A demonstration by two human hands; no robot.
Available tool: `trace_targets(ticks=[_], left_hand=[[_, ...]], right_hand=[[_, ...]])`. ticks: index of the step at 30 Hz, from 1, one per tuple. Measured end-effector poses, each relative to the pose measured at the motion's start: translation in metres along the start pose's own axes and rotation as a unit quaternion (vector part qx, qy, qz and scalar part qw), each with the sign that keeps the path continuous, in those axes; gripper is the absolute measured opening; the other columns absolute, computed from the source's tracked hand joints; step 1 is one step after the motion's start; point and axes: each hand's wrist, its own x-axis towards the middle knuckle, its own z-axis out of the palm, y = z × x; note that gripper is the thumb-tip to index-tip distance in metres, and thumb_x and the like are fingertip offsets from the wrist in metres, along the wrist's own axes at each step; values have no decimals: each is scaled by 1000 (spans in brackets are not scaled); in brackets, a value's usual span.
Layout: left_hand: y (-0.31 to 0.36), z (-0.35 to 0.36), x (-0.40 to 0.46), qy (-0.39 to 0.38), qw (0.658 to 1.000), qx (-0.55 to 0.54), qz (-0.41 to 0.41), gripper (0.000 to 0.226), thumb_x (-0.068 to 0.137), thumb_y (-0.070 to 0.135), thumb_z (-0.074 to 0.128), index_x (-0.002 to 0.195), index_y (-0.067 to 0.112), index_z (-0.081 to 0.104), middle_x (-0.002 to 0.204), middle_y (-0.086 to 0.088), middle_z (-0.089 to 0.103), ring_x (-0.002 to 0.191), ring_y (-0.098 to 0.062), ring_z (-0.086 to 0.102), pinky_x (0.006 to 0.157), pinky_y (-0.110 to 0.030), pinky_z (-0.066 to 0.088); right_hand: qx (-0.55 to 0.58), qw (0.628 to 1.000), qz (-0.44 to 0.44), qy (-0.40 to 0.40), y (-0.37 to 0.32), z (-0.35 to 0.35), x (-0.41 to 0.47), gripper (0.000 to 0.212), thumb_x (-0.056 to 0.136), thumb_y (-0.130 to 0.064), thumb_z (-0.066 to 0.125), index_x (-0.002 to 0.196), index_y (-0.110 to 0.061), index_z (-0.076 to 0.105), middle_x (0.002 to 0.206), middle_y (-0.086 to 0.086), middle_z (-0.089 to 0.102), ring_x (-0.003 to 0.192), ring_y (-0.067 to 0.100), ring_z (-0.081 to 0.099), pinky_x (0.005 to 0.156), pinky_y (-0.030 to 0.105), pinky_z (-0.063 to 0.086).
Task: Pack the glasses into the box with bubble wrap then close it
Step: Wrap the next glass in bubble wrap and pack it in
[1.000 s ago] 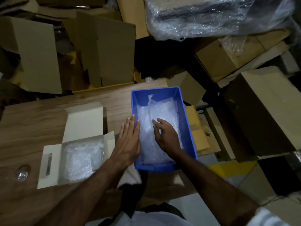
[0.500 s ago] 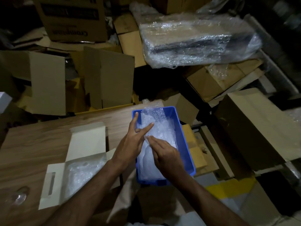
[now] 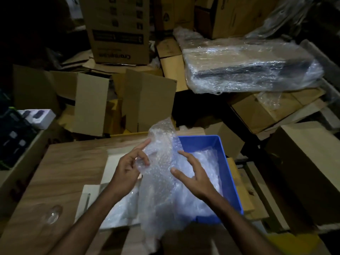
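Note:
A sheet of bubble wrap hangs lifted above the table, between the blue bin and the open white box. My left hand pinches the sheet's left edge with thumb and fingers. My right hand holds its right side, thumb in front and fingers spread. More bubble wrap lies in the bin and inside the white box, whose lid is open toward the far side. A clear glass lies on the wooden table at the near left, apart from both hands.
Brown cardboard boxes crowd the far side and the right. A plastic-wrapped package sits on the pile at the back right. A small white box and dark items are at the left. The scene is dim.
Both hands have lifted a bubble wrap sheet out of the blue bin and moved it left, toward the white box. The camera has tilted upward.

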Motion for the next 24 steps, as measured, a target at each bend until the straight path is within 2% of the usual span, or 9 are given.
trace_targets(ticks=[4, 7, 8, 10, 12, 14, 17, 21, 24], left_hand=[[14, -18, -10, 28, 995, -84, -47, 28, 93, -18, 56, 73, 0, 47, 153, 5, 50, 130, -18, 60, 94, -36, 58], [11, -41, -23, 89, 987, -70, -111, 10, 89, -3, 67, 83, 2, 61, 150, 6, 52, 122, -7, 63, 84, -26, 59], [11, -47, -30, 120, 978, -96, -139, 7, 89, 4, 68, 95, 6, 68, 148, 3, 55, 119, -10, 65, 79, -27, 60], [13, -54, -50, 176, 942, -212, -190, 29, 97, 17, 56, 124, 15, 66, 137, -6, 64, 115, -24, 69, 77, -35, 62], [13, -55, -76, 197, 903, -315, -215, 36, 103, 29, 43, 130, 20, 65, 127, -10, 70, 110, -27, 71, 77, -36, 62], [7, -54, -96, 193, 910, -289, -227, 42, 102, 42, 49, 140, 26, 58, 129, -11, 67, 110, -26, 71, 81, -37, 62], [-9, -70, -107, 230, 944, -106, -212, 73, 95, 16, 67, 154, 37, 30, 130, 4, 62, 108, -6, 70, 78, -27, 61], [-10, -114, -106, 159, 963, -57, -210, 52, 91, 3, 70, 138, 22, 59, 133, -1, 67, 117, -17, 68, 94, -35, 58], [-11, -140, -110, 96, 965, -71, -232, 70, 76, -5, 82, 138, 18, 59, 128, 3, 71, 115, -17, 69, 94, -34, 58]], right_hand=[[171, 983, 38, -55, -17, 30, 13, 35, 83, -32, 83, 113, -28, 64, 125, -5, 64, 117, 18, 62, 98, 40, 56], [194, 980, -2, -40, -26, 52, 22, 13, 88, -8, 77, 96, -11, 68, 105, 6, 71, 99, 22, 69, 85, 33, 59], [185, 982, -18, -41, -30, 59, 23, 10, 90, -3, 73, 96, -11, 72, 105, 3, 73, 100, 17, 69, 83, 28, 56], [169, 984, -35, -46, -37, 71, 25, 20, 94, 0, 66, 106, -13, 77, 111, 0, 75, 101, 9, 69, 82, 22, 54], [149, 988, -31, -41, -40, 83, 25, 25, 97, -3, 63, 114, -17, 76, 118, -3, 73, 104, 5, 69, 85, 23, 56], [116, 992, -32, -31, -41, 95, 24, 27, 96, -6, 66, 118, -21, 75, 121, -5, 71, 109, 3, 66, 95, 29, 57], [91, 994, -35, -52, -47, 109, 19, 37, 87, -9, 78, 120, -26, 74, 121, -5, 68, 107, -2, 64, 95, 26, 55], [49, 993, -33, -104, -56, 116, 17, 63, 74, -7, 89, 132, -20, 66, 123, -2, 64, 102, -8, 65, 85, 11, 53], [-93, 987, -52, -118, -59, 125, 21, 76, 68, -13, 94, 136, -26, 63, 120, -2, 63, 101, 1, 66, 90, 16, 55]])
